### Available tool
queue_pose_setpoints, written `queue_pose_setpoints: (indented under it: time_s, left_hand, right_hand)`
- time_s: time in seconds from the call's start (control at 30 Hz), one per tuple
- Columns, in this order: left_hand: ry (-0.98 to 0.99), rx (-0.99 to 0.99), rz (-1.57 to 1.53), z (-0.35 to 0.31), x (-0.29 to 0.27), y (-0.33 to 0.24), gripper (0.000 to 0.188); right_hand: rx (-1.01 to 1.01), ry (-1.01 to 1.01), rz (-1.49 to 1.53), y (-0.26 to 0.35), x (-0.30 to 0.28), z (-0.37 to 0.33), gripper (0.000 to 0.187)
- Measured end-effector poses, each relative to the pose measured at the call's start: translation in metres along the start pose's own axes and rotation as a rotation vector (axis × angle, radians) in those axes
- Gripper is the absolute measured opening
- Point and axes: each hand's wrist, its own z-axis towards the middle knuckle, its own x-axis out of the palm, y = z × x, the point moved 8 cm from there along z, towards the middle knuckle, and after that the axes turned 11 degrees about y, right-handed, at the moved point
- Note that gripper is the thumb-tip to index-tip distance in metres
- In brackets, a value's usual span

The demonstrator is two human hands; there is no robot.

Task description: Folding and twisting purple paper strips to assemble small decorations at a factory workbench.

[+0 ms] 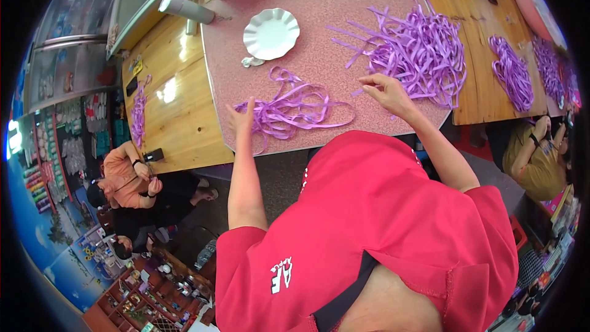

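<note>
On the pink patterned tabletop, my left hand (241, 118) is at the left end of a loosely looped bundle of purple ribbon (289, 110). Its thumb and fingers are apart, and the nearest loops lie against it. My right hand (387, 94) is over the near left side of a large tangled heap of purple ribbon (424, 55). The fingers there are closed in a pinch, with a short end of ribbon showing just beside the fingertips. How firmly that end is gripped is hard to see.
A white scalloped plate (271, 34) and a grey cylinder (186, 8) stand farther back. More ribbon bundles (512, 74) lie on the wooden table at right, and another (139, 114) at left. Seated people are at left (126, 172) and right (538, 160); both have their hands raised.
</note>
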Motion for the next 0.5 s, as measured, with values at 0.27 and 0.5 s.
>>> queue_pose_setpoints:
  time_s: [0.27, 0.5]
  left_hand:
    - [0.311, 0.333, 0.354, -0.123, 0.088, -0.157, 0.112]
    - [0.237, 0.625, 0.133, -0.089, 0.094, -0.097, 0.047]
  right_hand:
    - [0.045, 0.06, -0.072, -0.011, 0.027, -0.008, 0.027]
    - [0.067, 0.174, -0.154, -0.004, 0.043, -0.009, 0.026]
